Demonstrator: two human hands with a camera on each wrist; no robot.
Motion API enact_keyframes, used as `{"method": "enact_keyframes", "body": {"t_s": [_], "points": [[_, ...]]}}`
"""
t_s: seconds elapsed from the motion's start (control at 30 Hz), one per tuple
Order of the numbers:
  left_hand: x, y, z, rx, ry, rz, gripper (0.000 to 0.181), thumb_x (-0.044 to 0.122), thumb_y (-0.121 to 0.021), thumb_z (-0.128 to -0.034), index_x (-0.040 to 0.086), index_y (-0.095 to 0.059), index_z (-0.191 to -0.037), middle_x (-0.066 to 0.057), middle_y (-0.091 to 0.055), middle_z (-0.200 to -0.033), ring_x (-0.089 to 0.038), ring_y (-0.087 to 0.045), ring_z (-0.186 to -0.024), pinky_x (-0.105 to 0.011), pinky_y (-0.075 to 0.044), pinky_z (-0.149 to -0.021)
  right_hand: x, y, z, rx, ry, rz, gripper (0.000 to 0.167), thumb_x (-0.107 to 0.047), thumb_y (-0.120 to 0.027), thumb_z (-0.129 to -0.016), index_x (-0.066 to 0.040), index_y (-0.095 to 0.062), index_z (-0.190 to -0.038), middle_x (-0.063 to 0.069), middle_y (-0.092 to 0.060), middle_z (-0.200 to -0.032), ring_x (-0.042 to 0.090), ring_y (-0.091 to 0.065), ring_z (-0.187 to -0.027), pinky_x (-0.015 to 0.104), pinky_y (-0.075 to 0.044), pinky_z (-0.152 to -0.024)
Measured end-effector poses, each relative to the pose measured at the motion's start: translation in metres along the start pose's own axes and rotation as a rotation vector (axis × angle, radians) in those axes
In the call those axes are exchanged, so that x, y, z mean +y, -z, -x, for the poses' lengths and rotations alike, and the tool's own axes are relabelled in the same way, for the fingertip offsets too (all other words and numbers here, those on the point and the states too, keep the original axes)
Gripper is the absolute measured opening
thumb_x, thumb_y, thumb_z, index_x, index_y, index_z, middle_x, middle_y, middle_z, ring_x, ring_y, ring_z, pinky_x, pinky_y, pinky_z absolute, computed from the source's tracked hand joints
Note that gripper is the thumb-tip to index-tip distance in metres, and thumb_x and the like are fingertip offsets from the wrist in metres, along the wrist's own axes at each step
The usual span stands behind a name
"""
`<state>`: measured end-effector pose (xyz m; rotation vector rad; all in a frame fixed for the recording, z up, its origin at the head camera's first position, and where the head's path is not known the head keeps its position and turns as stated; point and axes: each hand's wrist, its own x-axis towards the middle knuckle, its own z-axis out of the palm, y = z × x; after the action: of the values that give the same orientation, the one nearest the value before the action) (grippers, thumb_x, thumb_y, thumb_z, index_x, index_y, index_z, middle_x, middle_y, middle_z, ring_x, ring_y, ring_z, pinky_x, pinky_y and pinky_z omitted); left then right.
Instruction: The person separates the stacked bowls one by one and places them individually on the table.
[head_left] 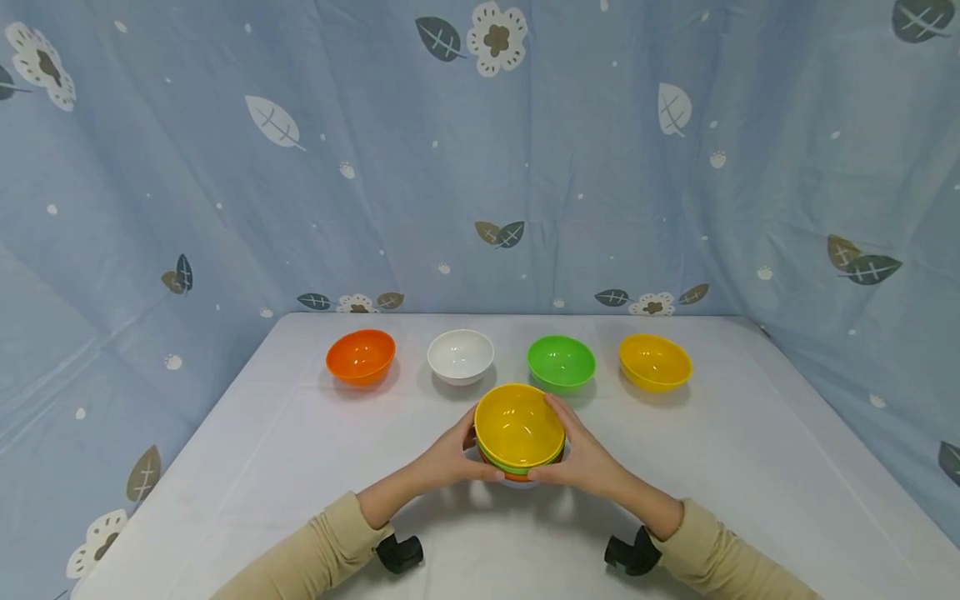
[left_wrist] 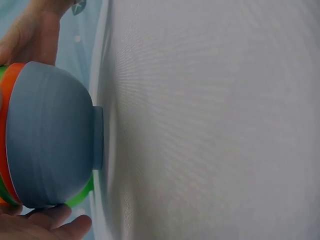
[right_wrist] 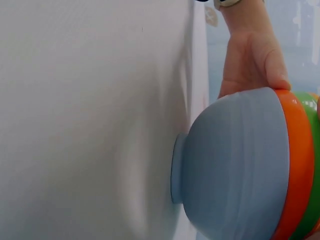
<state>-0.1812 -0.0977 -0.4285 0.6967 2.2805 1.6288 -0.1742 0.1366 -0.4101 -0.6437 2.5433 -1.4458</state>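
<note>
1. From my end, I see the left hand (head_left: pixel 453 458) and right hand (head_left: pixel 585 458) both gripping one stack of bowls, fingers round the far side and thumbs on the near side.
2. The stack sits between them at the middle of the table (head_left: pixel 300 467), nearer the person than the back row. I can't tell whether its foot touches the cloth.
3. Done, as I judge it: four bowls are nested, a top yellow bowl (head_left: pixel 521 425), then a nested green bowl (right_wrist: pixel 311 212), a nested orange bowl (right_wrist: pixel 300 145) and a pale bottom bowl (right_wrist: pixel 235 165).
4. Left outside the stack: a single orange bowl (head_left: pixel 361 358), white bowl (head_left: pixel 461 357), single green bowl (head_left: pixel 561 363) and single yellow bowl (head_left: pixel 655 363), spaced apart in a row, all upright.
5. The bowls look like smooth, glossy plastic, catching small highlights; the pale one is round-sided on a short ring foot and reads blue-grey in my wrist views.
6. White cloth with a fine weave covers the table; a creased blue curtain (head_left: pixel 375 167) printed with leaves hangs behind.
</note>
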Motion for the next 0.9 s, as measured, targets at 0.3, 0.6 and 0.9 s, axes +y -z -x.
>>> {"method": "enact_keyframes", "body": {"t_s": [0.3,0.6,0.9], "points": [[0.000,-0.001,0.000,0.009,-0.006,0.015,0.097,0.026,-0.078,-0.0716,0.016,-0.017,-0.146,-0.004,-0.034,-0.144,-0.024,-0.043,-0.123,-0.046,-0.035,-0.102,-0.007,-0.002,-0.001,0.003,-0.014,0.010,0.110,-0.037,-0.080,-0.067,0.004,-0.013,-0.144,0.023,-0.011,-0.149,0.040,-0.021,-0.134,0.058,-0.022,-0.105],[0.001,0.000,0.001,0.012,-0.018,0.025,0.096,0.024,-0.079,-0.0712,0.015,-0.018,-0.146,-0.005,-0.034,-0.144,-0.024,-0.041,-0.125,-0.047,-0.032,-0.104,-0.014,0.000,-0.002,0.037,-0.052,-0.011,0.107,-0.035,-0.080,-0.066,0.001,-0.017,-0.144,0.020,-0.016,-0.149,0.038,-0.024,-0.133,0.058,-0.022,-0.105],[0.002,0.001,-0.002,-0.006,-0.041,0.005,0.098,0.029,-0.078,-0.0720,0.015,-0.016,-0.147,-0.004,-0.029,-0.147,-0.022,-0.038,-0.129,-0.044,-0.029,-0.107,-0.020,0.008,0.000,0.076,-0.072,0.023,0.104,-0.033,-0.080,-0.067,-0.001,-0.019,-0.144,0.020,-0.019,-0.149,0.039,-0.025,-0.133,0.058,-0.024,-0.104]]}}
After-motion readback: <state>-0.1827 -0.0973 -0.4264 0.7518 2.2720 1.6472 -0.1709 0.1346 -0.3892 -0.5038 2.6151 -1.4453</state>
